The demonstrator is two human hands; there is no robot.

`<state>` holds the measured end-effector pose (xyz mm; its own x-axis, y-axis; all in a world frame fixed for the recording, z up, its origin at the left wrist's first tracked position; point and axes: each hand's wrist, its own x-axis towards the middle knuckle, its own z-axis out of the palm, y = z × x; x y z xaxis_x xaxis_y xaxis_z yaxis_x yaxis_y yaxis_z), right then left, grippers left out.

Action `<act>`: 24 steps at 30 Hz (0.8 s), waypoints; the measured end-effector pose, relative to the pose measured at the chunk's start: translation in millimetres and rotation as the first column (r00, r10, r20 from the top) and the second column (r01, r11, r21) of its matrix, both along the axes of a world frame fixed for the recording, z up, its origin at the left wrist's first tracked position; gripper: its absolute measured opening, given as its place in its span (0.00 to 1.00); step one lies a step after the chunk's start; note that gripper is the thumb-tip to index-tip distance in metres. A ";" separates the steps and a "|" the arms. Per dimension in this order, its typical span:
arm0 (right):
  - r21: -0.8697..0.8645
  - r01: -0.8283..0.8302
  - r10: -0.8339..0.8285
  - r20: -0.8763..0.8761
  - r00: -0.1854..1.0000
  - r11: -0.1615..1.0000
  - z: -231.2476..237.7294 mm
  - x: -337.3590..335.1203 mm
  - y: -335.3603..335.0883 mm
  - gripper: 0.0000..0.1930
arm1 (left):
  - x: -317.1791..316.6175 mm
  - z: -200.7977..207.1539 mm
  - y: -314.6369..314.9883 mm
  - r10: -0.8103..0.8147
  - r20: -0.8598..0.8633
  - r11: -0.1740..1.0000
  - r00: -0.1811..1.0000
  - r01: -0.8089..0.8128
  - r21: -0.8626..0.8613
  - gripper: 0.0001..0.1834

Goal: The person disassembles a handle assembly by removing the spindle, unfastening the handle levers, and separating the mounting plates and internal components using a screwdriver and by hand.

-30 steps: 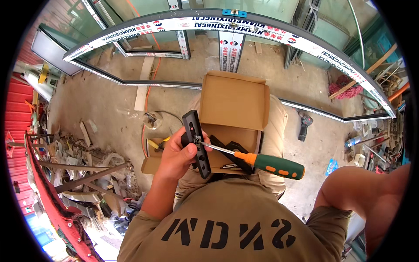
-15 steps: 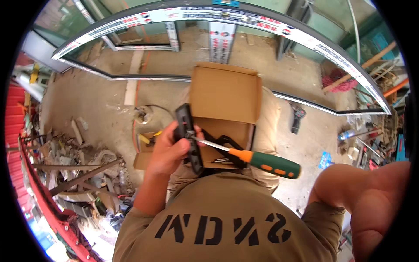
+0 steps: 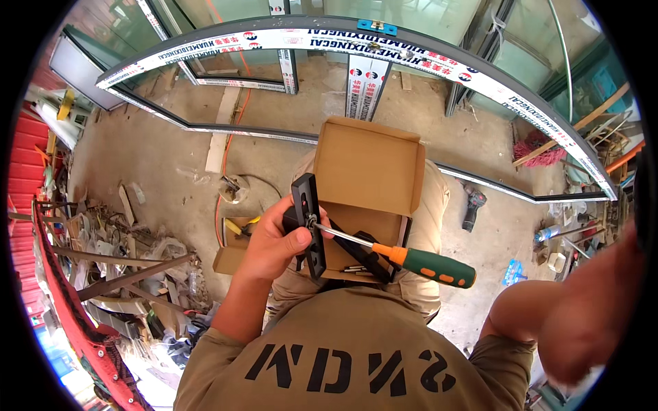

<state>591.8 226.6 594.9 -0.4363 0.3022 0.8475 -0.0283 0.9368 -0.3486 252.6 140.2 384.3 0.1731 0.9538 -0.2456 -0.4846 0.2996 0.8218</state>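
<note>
Above my lap my left hand (image 3: 274, 243) grips a black oblong fitting (image 3: 310, 195) with a slotted face. A screwdriver (image 3: 435, 266) with a green and orange handle slants across to the right, its tip at the middle of the fitting; no hand is on its handle. Fingers of the left hand show behind the shaft. My bent right arm (image 3: 517, 312) rises at the right, very near the camera and blurred, and its fingers cannot be made out. An open cardboard box (image 3: 370, 157) rests on my lap, holding a black angled part (image 3: 367, 250) and several small metal pieces (image 3: 356, 269).
A long framed glass panel (image 3: 240, 130) spans the floor ahead. A cordless drill (image 3: 472, 207) lies on the right, near a blue packet (image 3: 514, 272). At left are a small carton (image 3: 233, 260) with yellow-handled pliers (image 3: 236, 228), an orange cord (image 3: 219, 205) and heaped scrap (image 3: 157, 267).
My right forearm has swung and is more blurred, still away from the screwdriver. The view has shifted slightly; the left hand keeps hold of the fitting, with the screwdriver still against it.
</note>
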 end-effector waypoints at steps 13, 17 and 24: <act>-0.808 0.431 0.160 0.525 0.836 0.401 -109.4 -24.1 -23.3 0.21 | 6.7 -6.6 -0.7 0.055 -0.095 0.991 0.994 -0.066 -0.114 0.34; -0.710 0.425 0.018 0.524 0.852 0.562 -110.8 -24.1 -29.7 0.24 | 17.0 -6.2 -14.4 0.079 -0.013 0.972 0.997 -0.079 -0.223 0.33; -0.650 0.372 -0.093 0.422 0.902 0.662 -132.3 -20.6 -39.8 0.25 | 17.0 -9.8 -22.0 0.074 -0.040 0.967 0.996 -0.082 -0.240 0.28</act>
